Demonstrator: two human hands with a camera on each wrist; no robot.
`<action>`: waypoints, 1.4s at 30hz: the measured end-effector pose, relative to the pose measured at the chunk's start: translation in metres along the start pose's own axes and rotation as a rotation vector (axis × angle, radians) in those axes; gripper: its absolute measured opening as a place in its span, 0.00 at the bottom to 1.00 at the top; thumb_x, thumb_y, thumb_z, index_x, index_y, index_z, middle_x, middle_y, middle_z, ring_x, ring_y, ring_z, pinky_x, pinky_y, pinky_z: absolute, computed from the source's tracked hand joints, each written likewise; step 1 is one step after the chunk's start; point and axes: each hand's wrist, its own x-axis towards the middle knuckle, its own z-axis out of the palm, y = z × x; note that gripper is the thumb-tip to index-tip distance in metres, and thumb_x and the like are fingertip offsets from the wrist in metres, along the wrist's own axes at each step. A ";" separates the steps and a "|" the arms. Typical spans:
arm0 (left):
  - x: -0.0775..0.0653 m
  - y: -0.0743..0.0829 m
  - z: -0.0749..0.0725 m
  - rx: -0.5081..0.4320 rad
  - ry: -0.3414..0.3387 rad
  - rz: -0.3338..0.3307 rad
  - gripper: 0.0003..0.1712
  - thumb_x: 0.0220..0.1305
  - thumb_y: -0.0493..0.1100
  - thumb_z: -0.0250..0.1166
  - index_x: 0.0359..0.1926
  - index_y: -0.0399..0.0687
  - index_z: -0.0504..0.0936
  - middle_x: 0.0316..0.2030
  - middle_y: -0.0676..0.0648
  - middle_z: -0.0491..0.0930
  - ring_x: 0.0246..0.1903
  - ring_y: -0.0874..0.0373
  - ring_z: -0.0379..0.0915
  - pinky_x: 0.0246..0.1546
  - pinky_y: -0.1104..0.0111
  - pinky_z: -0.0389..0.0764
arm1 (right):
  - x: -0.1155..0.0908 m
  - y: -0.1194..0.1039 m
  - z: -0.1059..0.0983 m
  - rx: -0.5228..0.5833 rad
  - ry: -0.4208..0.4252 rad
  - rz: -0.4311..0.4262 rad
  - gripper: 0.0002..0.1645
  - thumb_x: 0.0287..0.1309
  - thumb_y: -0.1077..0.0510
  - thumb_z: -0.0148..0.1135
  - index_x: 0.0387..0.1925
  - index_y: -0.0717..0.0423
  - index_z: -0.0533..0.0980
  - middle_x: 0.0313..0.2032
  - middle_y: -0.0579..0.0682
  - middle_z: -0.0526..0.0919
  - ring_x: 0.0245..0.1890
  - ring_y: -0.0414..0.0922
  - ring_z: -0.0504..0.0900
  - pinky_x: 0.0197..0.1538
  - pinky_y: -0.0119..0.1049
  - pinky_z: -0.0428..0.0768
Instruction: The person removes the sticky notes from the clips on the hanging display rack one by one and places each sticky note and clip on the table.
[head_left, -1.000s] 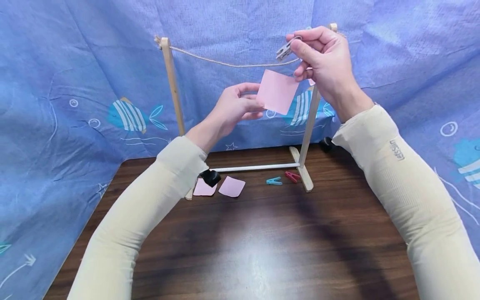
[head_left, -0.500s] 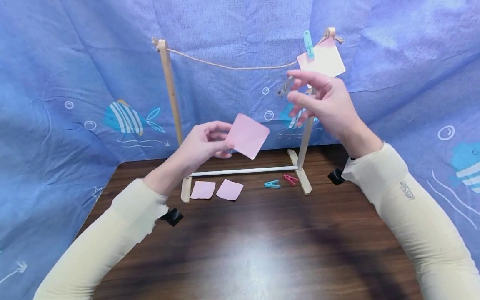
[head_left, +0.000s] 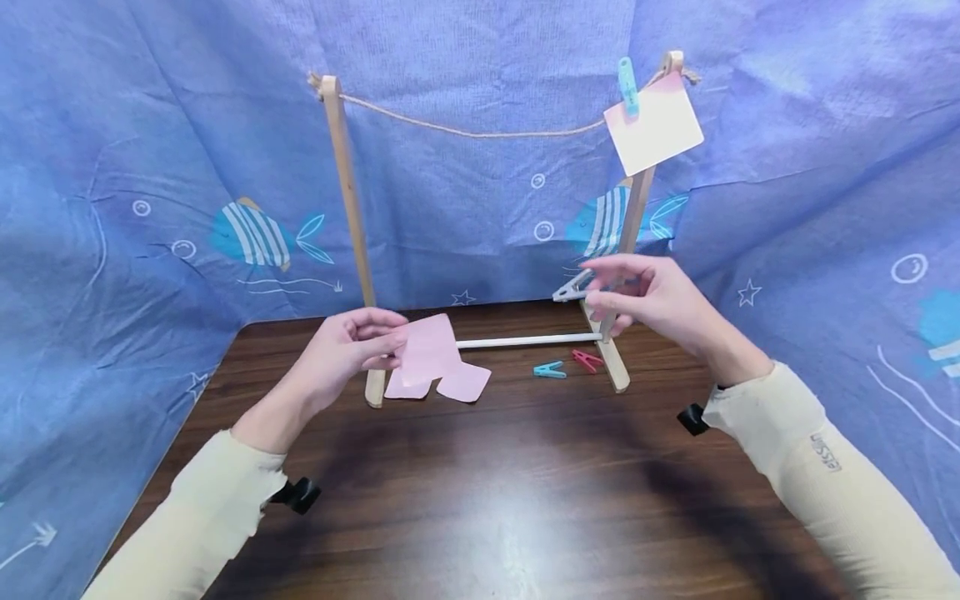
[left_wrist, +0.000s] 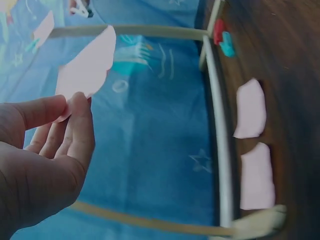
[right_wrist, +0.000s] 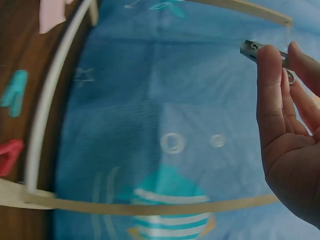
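Note:
My left hand pinches a pink square of paper by its left edge, between thumb and fingers, in the air above the table. In the head view that square partly covers two more pink squares lying on the wood. With thumb and fingertips my right hand holds a grey clothespin in front of the rack's right post. Up at the right end of the sagging string hangs another pink paper, clipped by a light-blue clothespin.
A blue clothespin and a red clothespin lie on the dark wooden table near the rack's right foot. The wooden left post and a white crossbar frame the space. Behind stands a blue fish-print cloth.
Both hands have come down from the string, the left with the paper toward the lower left, the right with the grey clothespin. The clipped paper is now uncovered.

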 end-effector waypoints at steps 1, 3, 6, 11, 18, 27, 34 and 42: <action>-0.002 -0.007 -0.003 -0.016 0.006 -0.008 0.17 0.67 0.32 0.68 0.54 0.32 0.78 0.41 0.46 0.86 0.37 0.57 0.83 0.44 0.61 0.87 | -0.002 0.007 0.001 0.003 -0.009 0.020 0.27 0.65 0.59 0.69 0.64 0.56 0.76 0.45 0.55 0.85 0.35 0.53 0.88 0.34 0.51 0.87; -0.006 -0.022 -0.009 -0.046 0.020 -0.027 0.15 0.67 0.30 0.66 0.54 0.32 0.78 0.41 0.47 0.86 0.37 0.58 0.83 0.44 0.63 0.87 | -0.007 0.021 0.002 0.005 -0.029 0.059 0.28 0.64 0.58 0.70 0.64 0.57 0.75 0.45 0.54 0.86 0.36 0.53 0.87 0.34 0.52 0.88; -0.012 -0.044 -0.018 -0.082 0.037 -0.074 0.14 0.68 0.28 0.65 0.54 0.33 0.78 0.40 0.48 0.85 0.38 0.58 0.83 0.44 0.64 0.87 | -0.013 0.042 0.004 0.014 -0.048 0.122 0.30 0.62 0.57 0.72 0.64 0.57 0.76 0.46 0.54 0.86 0.36 0.51 0.87 0.35 0.52 0.88; -0.020 -0.076 -0.034 -0.072 0.068 -0.174 0.18 0.68 0.30 0.64 0.57 0.30 0.76 0.40 0.49 0.84 0.37 0.60 0.82 0.43 0.66 0.87 | -0.018 0.076 0.005 0.054 -0.064 0.205 0.31 0.60 0.60 0.73 0.63 0.63 0.74 0.45 0.56 0.87 0.33 0.48 0.88 0.32 0.49 0.88; -0.027 -0.109 -0.043 -0.025 0.083 -0.293 0.23 0.69 0.34 0.66 0.61 0.29 0.72 0.39 0.51 0.83 0.34 0.61 0.80 0.39 0.69 0.86 | -0.026 0.122 0.009 0.093 -0.146 0.306 0.32 0.60 0.64 0.72 0.63 0.70 0.71 0.45 0.66 0.85 0.33 0.48 0.87 0.33 0.47 0.88; -0.027 -0.135 -0.057 -0.031 0.055 -0.363 0.25 0.69 0.35 0.65 0.63 0.28 0.72 0.41 0.49 0.84 0.38 0.60 0.83 0.42 0.65 0.87 | -0.040 0.159 0.007 0.126 -0.191 0.385 0.34 0.62 0.63 0.70 0.64 0.73 0.68 0.47 0.70 0.83 0.34 0.48 0.87 0.33 0.44 0.88; -0.025 -0.144 -0.059 -0.004 0.037 -0.365 0.23 0.69 0.33 0.64 0.61 0.26 0.72 0.41 0.47 0.84 0.39 0.59 0.82 0.44 0.65 0.86 | -0.047 0.179 0.003 0.158 -0.257 0.477 0.35 0.64 0.63 0.68 0.67 0.73 0.65 0.39 0.61 0.88 0.30 0.46 0.87 0.33 0.41 0.88; -0.025 -0.145 -0.054 0.077 0.029 -0.357 0.20 0.69 0.34 0.64 0.57 0.24 0.75 0.41 0.47 0.82 0.39 0.61 0.80 0.43 0.68 0.85 | -0.049 0.184 0.004 0.146 -0.289 0.539 0.34 0.63 0.64 0.68 0.65 0.75 0.66 0.34 0.57 0.88 0.27 0.41 0.85 0.31 0.35 0.87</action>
